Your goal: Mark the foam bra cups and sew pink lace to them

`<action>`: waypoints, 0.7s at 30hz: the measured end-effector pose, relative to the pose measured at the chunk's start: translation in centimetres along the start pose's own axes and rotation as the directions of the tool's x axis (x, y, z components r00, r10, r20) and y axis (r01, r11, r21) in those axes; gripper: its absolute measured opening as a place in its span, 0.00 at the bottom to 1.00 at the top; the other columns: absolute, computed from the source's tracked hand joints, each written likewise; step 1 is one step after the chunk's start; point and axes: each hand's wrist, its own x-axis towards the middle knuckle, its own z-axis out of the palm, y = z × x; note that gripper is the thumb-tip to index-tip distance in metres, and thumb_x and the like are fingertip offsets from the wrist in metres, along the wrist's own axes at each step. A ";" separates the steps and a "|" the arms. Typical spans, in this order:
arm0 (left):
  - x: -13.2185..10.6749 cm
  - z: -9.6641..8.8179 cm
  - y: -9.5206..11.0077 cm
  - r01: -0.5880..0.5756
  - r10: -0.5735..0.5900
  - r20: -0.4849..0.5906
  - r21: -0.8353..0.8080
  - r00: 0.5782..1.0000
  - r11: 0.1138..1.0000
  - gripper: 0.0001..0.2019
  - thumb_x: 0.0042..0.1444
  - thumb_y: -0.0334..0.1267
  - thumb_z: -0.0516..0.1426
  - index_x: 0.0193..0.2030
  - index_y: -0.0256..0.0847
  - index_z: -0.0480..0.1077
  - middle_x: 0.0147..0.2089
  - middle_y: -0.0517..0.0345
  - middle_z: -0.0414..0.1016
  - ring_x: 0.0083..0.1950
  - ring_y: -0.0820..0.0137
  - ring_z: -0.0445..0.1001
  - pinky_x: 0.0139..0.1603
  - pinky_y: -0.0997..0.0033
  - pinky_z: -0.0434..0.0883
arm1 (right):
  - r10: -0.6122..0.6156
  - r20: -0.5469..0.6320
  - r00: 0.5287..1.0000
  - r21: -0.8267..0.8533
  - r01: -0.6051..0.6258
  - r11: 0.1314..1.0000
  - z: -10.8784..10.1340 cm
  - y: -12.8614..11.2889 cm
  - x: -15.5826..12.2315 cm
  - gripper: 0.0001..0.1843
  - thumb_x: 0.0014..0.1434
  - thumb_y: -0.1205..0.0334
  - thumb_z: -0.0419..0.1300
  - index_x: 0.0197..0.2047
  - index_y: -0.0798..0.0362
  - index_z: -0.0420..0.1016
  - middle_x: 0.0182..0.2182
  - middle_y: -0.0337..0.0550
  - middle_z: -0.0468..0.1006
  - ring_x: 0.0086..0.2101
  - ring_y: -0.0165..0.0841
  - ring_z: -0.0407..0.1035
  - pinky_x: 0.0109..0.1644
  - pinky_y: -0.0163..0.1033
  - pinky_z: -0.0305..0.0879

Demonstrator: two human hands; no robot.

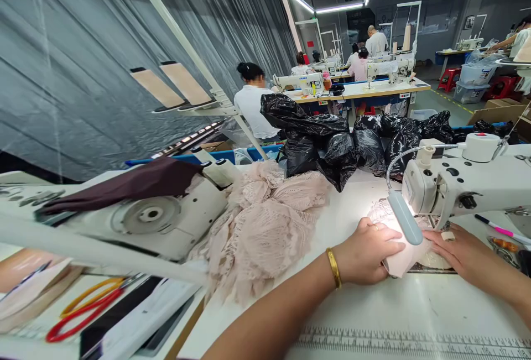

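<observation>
A pale pink fabric piece [404, 257] with lace [379, 213] lies on the bed of a white sewing machine [440, 183], under its needle area. My left hand [369, 252] is closed on the fabric's left edge, thumb and fingers pinching it. To the right of the needle, my right hand [464, 249] lies flat with its fingers stretched toward the presser foot, touching the work. A grey gooseneck lamp [404, 219] lights the fabric between the hands and hides part of it. The needle tip cannot be made out.
Left of my left hand is a heap of pink lace pieces [265, 233]. Black plastic bags [340, 150] line the table's back. A ruler scale [398, 343] runs along the front edge. Scissors [89, 304] lie at left; a marker [501, 229] lies right. People sit at machines beyond.
</observation>
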 end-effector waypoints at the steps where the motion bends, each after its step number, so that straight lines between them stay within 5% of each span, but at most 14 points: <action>1: 0.1 0.4 -0.1 -0.006 0.007 -0.022 0.017 1.000 1.000 0.14 0.64 0.39 0.59 0.57 0.47 0.74 0.61 0.51 0.79 0.57 0.54 0.76 0.50 0.56 0.59 | 0.014 0.061 0.998 0.037 -0.017 0.999 -0.3 -0.1 0.0 0.16 0.76 0.59 0.52 0.56 0.40 0.80 0.49 0.45 0.84 0.51 0.46 0.76 0.53 0.50 0.75; 7: 0.8 1.9 -0.8 -0.091 0.094 -0.104 0.034 0.990 0.995 0.10 0.60 0.30 0.59 0.48 0.43 0.74 0.58 0.56 0.82 0.56 0.59 0.77 0.55 0.52 0.56 | -0.064 0.295 0.953 0.289 -0.025 0.957 -3.5 -1.1 0.1 0.12 0.68 0.69 0.53 0.33 0.46 0.71 0.40 0.41 0.80 0.42 0.42 0.72 0.47 0.47 0.71; 13: 1.0 2.6 -1.2 -0.112 0.108 -0.166 -0.017 0.980 0.994 0.12 0.62 0.30 0.59 0.50 0.45 0.76 0.55 0.56 0.85 0.53 0.61 0.79 0.54 0.53 0.56 | 0.067 0.212 0.975 0.457 -0.159 0.875 -2.4 -2.1 0.6 0.17 0.78 0.53 0.50 0.51 0.40 0.80 0.44 0.43 0.82 0.45 0.43 0.75 0.50 0.47 0.72; 21: 0.7 2.9 -1.5 -0.127 0.119 -0.192 -0.031 0.974 0.991 0.12 0.62 0.30 0.61 0.51 0.45 0.77 0.59 0.59 0.84 0.54 0.63 0.81 0.59 0.51 0.57 | 0.002 0.165 0.986 0.329 -0.057 0.942 -0.3 -3.1 0.9 0.19 0.77 0.63 0.49 0.56 0.41 0.81 0.40 0.44 0.79 0.38 0.40 0.72 0.42 0.44 0.69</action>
